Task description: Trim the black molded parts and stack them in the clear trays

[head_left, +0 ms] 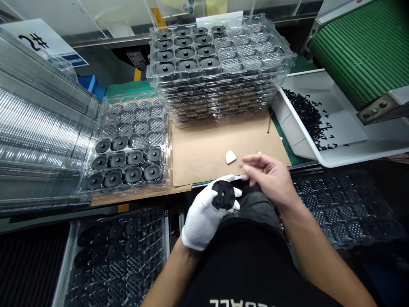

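Note:
My left hand, in a white glove, has its fingers curled round a round black plastic part. The part's face, with a small hub in the middle, is turned up. To the right of it hovers my bare right hand, its thumb and index fingertips close together in a pinch and slightly blurred. Whatever may be between those fingertips is too small to make out. A small white wedge-shaped piece lies on the brown cardboard just beyond my hands.
A clear tray partly filled with round black parts sits at left, beside tall stacked trays. More stacked trays stand behind. At right, a white bin holds small black pieces, below a green conveyor belt.

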Tool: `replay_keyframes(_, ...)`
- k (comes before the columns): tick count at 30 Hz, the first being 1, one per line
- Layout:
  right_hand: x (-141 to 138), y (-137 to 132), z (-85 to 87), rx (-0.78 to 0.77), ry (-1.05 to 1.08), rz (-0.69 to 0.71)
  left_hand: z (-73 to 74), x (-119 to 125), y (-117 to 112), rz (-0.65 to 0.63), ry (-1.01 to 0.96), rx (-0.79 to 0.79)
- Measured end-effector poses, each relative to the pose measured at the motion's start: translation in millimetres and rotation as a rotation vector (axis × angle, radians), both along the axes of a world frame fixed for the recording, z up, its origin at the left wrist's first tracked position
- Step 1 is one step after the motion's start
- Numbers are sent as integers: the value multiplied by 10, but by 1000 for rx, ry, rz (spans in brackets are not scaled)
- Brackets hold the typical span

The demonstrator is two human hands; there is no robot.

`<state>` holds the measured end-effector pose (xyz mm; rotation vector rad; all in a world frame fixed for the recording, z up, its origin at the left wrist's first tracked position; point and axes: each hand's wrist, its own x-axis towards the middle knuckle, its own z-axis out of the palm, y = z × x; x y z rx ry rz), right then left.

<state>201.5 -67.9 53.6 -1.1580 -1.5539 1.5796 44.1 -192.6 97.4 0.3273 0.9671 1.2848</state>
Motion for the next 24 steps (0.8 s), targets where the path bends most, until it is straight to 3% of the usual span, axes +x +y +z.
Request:
replay_keyframes(2, 143, 263, -308, 273, -389, -166, 94, -8, -33, 10, -181, -47)
replay_keyframes(7, 395, 586, -1002, 376, -698, -228, 157, -48, -102, -27, -324, 7)
replay_keyframes(10, 450, 569, -1193, 370, -765, -243, 150, -45, -127, -51, -351, 33)
replay_keyframes(13, 475, 577, -1234, 347, -775, -223, 158, -34, -146, -61, -363, 20)
replay_keyframes(15, 478, 594, -1156, 345, -740, -175, 166, -29, -153, -71, -360, 9)
replay_keyframes(17, 462, 578, -957, 359, -675, -99, 169, -24, -155, -77, -355, -5)
replay_keyframes(21, 390, 366, -204, 422, -493, 145, 160, -9, -146, -88, -368, -15)
replay_keyframes(24, 337, 156, 404, 419, -282, 501, 150, -2, -136, -93, -379, -27)
